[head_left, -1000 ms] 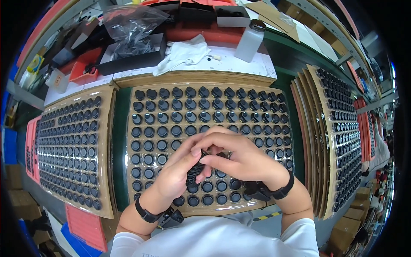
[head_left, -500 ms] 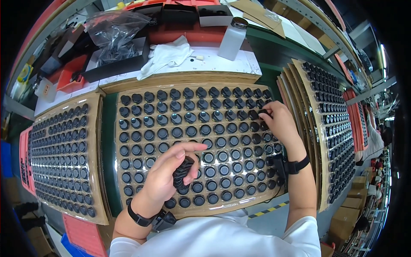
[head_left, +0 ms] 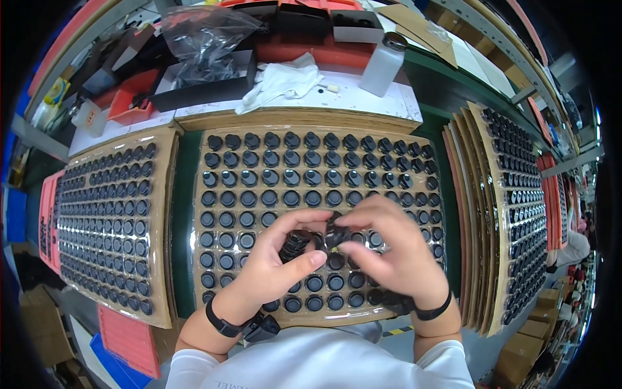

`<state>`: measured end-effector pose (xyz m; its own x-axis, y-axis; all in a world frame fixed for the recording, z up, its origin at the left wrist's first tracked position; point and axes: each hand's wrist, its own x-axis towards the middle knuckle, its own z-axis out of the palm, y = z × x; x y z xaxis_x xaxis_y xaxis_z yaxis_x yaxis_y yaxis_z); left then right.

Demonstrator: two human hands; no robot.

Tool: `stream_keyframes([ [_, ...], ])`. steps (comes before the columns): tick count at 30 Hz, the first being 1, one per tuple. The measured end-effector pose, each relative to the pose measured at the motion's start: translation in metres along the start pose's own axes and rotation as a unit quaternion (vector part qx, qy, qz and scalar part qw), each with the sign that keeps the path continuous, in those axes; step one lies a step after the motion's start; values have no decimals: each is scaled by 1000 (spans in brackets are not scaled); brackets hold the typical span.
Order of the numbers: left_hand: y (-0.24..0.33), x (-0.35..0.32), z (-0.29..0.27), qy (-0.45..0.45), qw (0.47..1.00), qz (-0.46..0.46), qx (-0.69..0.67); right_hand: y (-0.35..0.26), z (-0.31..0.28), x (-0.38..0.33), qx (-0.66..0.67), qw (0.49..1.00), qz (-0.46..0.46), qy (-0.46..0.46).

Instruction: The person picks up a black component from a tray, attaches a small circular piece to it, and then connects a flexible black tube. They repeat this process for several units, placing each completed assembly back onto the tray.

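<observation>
My left hand (head_left: 272, 266) is curled around a stack of black ribbed rings (head_left: 295, 246), above the middle of a tray (head_left: 324, 318) of black round parts. Close beside it, my right hand (head_left: 395, 249) pinches a dark round piece (head_left: 337, 228) between thumb and fingers. That piece is at the left hand's fingertips; whether the two touch is unclear, since the right hand is blurred. The black parts (head_left: 291, 198) stand in even rows in clear plastic pockets. The far rows have narrower raised tops, while the nearer ones show flat round tops. Both hands cover part of the rows.
Another filled tray (head_left: 162, 259) lies at the left, and stacked trays (head_left: 479, 259) stand at the right. Beyond are a white glove (head_left: 285, 84), a bottle (head_left: 383, 65), a black box with a plastic bag (head_left: 207, 45) and a red bin (head_left: 133, 104).
My right hand has come from the tray's far right rows to its middle, meeting my left hand. My left index finger, stretched out before, now bends toward the piece. The whole view has shifted slightly.
</observation>
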<state>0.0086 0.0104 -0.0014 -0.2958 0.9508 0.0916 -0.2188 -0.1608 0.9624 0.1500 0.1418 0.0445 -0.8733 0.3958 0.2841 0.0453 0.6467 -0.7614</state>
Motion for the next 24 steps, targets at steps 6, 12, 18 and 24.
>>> stream_keyframes([
  [6,3,-6,-9,42,999,-5,-19,-7,20,3,-89,990,-109,7],
  [12,9,-4,-3,56,983,-75,-160,20,31,-7,533,836,123,51],
  [18,5,-2,-2,58,984,-62,-156,27,35,-8,638,756,146,20],
  [24,-6,-5,-4,82,992,88,28,18,34,-7,357,927,19,112],
])
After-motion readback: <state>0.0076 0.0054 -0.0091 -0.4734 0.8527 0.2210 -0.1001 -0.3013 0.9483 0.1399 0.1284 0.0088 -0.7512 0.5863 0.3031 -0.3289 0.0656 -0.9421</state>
